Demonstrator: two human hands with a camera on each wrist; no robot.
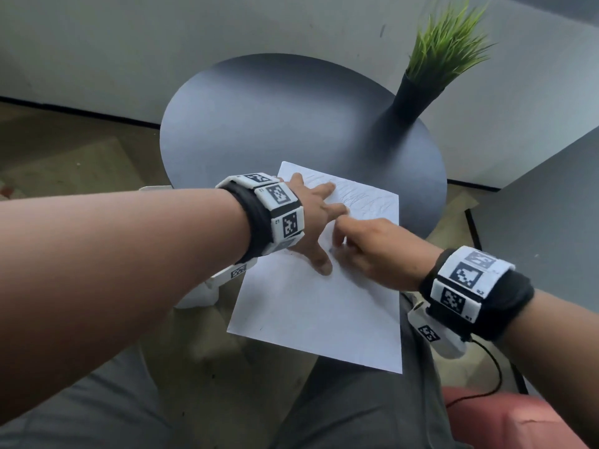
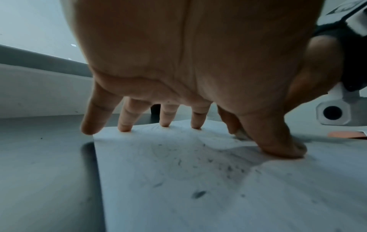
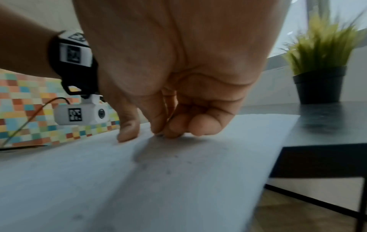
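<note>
Head view, from the left: the left hand [image 1: 309,222] lies flat, fingers spread, pressing the sheet of paper [image 1: 317,306] onto the near edge of the round table [image 1: 275,124]; the sheet's near half overhangs the lap. Just beside its thumb, the right hand [image 1: 372,251] bunches curled fingertips on the paper; whether they pinch anything I cannot tell. Faint pencil scribbles [image 1: 356,196] show at the far end and dark crumbs [image 2: 228,168] lie scattered, so the rubbing-out seems partly done. A potted plant [image 1: 444,50] stands rightmost.
</note>
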